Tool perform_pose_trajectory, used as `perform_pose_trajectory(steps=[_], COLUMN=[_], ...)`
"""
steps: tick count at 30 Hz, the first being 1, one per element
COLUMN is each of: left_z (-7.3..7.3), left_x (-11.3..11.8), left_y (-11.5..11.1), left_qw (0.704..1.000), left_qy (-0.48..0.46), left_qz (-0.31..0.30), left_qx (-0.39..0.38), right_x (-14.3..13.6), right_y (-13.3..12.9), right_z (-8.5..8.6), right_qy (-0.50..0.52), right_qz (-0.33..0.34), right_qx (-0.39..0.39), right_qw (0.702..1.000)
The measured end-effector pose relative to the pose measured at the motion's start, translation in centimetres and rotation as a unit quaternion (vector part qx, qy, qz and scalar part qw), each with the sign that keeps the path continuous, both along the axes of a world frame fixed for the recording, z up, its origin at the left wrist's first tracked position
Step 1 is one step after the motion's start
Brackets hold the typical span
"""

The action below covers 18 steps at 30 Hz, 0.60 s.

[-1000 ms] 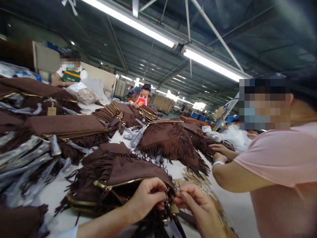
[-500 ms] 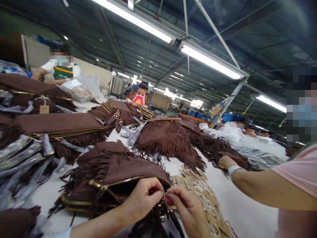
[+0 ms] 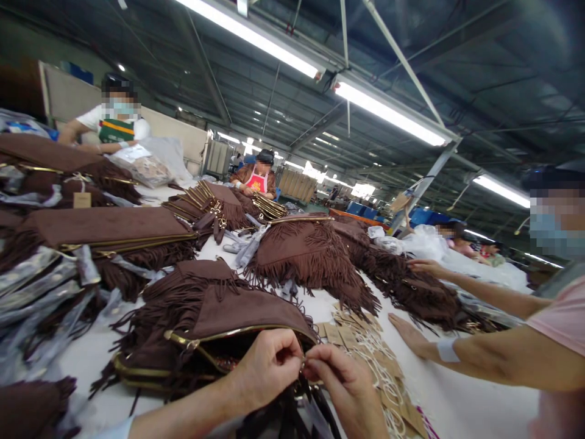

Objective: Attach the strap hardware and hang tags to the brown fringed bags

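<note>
Lower centre of the frame: brown fringed bag (image 3: 256, 314), zip (image 3: 237, 333) gaping open
Left hand (image 3: 267, 371) and right hand (image 3: 345, 378) are both pinching a small metal fitting (image 3: 303, 363) near the bag's right end, too tiny to make out tbh; kraft tags (image 3: 334, 334) lie on the white worktop (image 3: 439, 393), lower right.

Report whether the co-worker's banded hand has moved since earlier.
Yes: judged by the tags, the banded hand has come toward the camera, off the fringed bags onto the table.

The wearer's 2 hands (image 3: 267, 369) (image 3: 345, 381), 1 gaping bag (image 3: 247, 314) and 2 aprons (image 3: 117, 131) (image 3: 256, 183) show.
</note>
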<state>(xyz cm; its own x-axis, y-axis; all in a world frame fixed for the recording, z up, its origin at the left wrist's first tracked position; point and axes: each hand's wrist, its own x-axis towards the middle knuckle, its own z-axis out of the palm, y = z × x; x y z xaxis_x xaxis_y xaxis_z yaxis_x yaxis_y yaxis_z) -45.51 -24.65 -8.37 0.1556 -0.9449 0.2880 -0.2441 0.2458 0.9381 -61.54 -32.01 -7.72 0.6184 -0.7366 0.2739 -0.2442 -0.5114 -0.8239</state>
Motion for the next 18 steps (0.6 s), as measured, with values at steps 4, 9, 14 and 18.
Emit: perform_pose_trajectory(steps=[4,9,14,18], left_z=[-0.26,-0.37,-0.42,-0.57], left_x=[0.06,0.09,0.13,0.06], left_y=[-0.12,-0.15,-0.26,-0.14], left_qw=[1.000,1.000,1.000,1.000], left_qy=[0.004,0.001,-0.003,-0.021], left_qz=[-0.005,-0.014,-0.013,-0.008], left_qx=[-0.003,0.007,0.008,0.014], right_x=[-0.22,-0.06,0.16,0.25], right_y=[-0.29,-0.21,-0.08,0.05], right_z=[-0.03,0.50,0.50,0.24], right_qy=[-0.007,0.033,0.036,0.048], right_qz=[-0.010,0.020,0.015,0.027], right_qx=[0.005,-0.059,-0.076,-0.110], right_qw=[1.000,0.998,0.996,0.992])
